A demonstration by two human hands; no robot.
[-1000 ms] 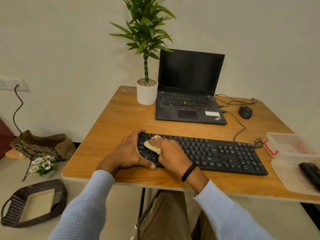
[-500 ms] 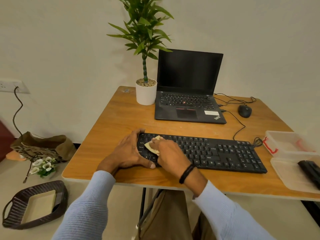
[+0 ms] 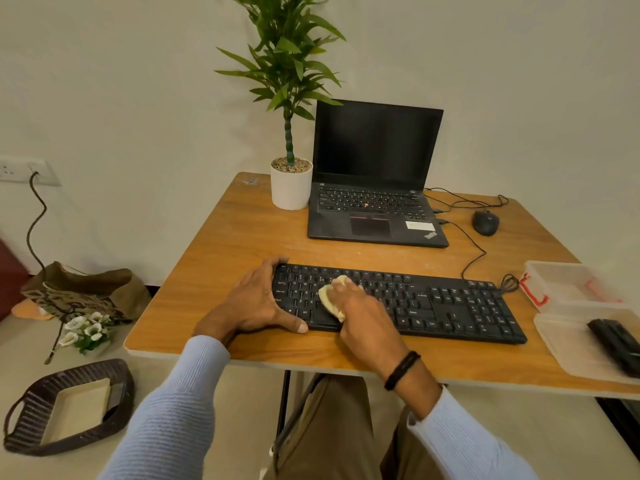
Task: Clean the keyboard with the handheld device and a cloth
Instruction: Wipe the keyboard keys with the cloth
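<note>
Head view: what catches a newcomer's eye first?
The right hand holds a pale yellow cloth on the long black keyboard near the wooden table's front edge; the left hand grips its left end. Behind stand an open black laptop and a green potted plant.

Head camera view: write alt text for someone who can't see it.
A person's right hand holds a pale cloth against a black keyboard on a wooden table, while the left hand grips its left end. Behind sit an open laptop, potted plant and mouse.

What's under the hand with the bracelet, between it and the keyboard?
A pale yellow cloth, pressed by the right hand onto the keyboard; the head view shows it.
</note>
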